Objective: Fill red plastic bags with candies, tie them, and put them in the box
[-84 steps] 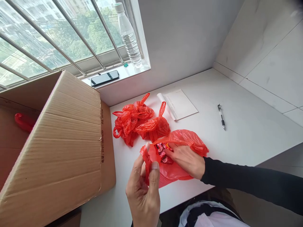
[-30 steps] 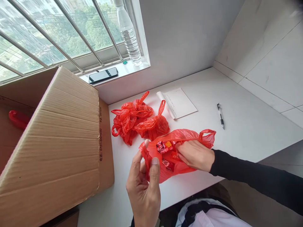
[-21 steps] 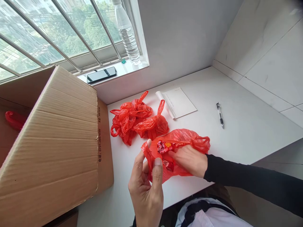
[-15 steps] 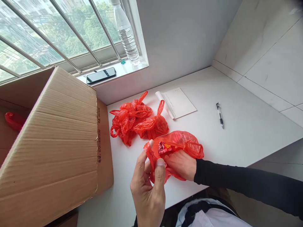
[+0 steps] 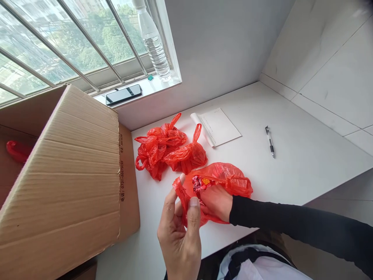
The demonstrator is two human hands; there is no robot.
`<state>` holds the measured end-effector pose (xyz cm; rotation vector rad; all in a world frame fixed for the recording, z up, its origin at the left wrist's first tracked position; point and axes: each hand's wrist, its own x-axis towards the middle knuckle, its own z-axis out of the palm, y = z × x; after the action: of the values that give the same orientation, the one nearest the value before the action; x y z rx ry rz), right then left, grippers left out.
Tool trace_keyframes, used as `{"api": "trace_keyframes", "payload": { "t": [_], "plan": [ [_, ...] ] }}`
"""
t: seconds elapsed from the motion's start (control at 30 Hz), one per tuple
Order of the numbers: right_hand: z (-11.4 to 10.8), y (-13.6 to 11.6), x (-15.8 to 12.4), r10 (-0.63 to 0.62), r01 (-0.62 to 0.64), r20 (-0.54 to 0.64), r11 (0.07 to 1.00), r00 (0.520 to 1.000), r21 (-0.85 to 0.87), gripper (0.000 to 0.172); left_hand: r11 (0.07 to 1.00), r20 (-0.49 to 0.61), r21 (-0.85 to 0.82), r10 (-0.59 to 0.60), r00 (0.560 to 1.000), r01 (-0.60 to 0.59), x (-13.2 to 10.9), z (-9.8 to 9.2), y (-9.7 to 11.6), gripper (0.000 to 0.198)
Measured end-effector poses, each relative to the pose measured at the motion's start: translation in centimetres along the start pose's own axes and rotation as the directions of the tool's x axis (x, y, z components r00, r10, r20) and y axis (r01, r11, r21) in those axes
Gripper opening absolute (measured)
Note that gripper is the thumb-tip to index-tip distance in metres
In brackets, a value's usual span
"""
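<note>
A thin red plastic bag (image 5: 233,175) lies on the white table, its mouth toward the lower left. My left hand (image 5: 182,237) grips the edge of the bag's mouth between thumb and fingers. Inside the bag, my right hand (image 5: 217,200) reaches in with its fingers over a pink and red packet (image 5: 201,183); the fingertips are hidden by the red plastic and contents. Behind them sit a tied red bag (image 5: 188,155) and a heap of knotted red bags (image 5: 157,146), touching each other.
A large open cardboard box (image 5: 87,175) stands at the left, with something red inside. A notepad (image 5: 221,126) and a pen (image 5: 270,142) lie on the table (image 5: 297,155). On the windowsill are a phone (image 5: 124,94) and a water bottle (image 5: 157,54).
My right hand has moved left and deeper into the bag. My left hand has shifted slightly left with the bag's edge.
</note>
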<state>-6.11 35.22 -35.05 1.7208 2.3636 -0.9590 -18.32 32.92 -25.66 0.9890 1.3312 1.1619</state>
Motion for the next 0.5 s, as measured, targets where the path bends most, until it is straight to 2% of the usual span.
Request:
{"api": "trace_keyframes", "payload": {
  "t": [0.13,0.33,0.5],
  "plan": [
    [-1.0,1.2,-1.0,0.020,-0.020,0.017,1.000,1.000,-0.014,0.020,0.999,-0.007,0.044,0.021,1.000,-0.020,0.2,-0.9,-0.4,0.045],
    [-1.8,2.0,-1.8,0.110,-0.112,-0.047,0.993,0.993,-0.031,0.031,1.000,-0.012,0.026,0.018,1.000,-0.017,0.1,-1.1,-0.4,0.048],
    [-1.4,2.3,-2.3,0.050,-0.051,-0.040,0.998,0.998,-0.027,0.024,1.000,0.010,-0.003,0.009,1.000,-0.009,-0.1,-0.9,-0.3,0.051]
  ]
}}
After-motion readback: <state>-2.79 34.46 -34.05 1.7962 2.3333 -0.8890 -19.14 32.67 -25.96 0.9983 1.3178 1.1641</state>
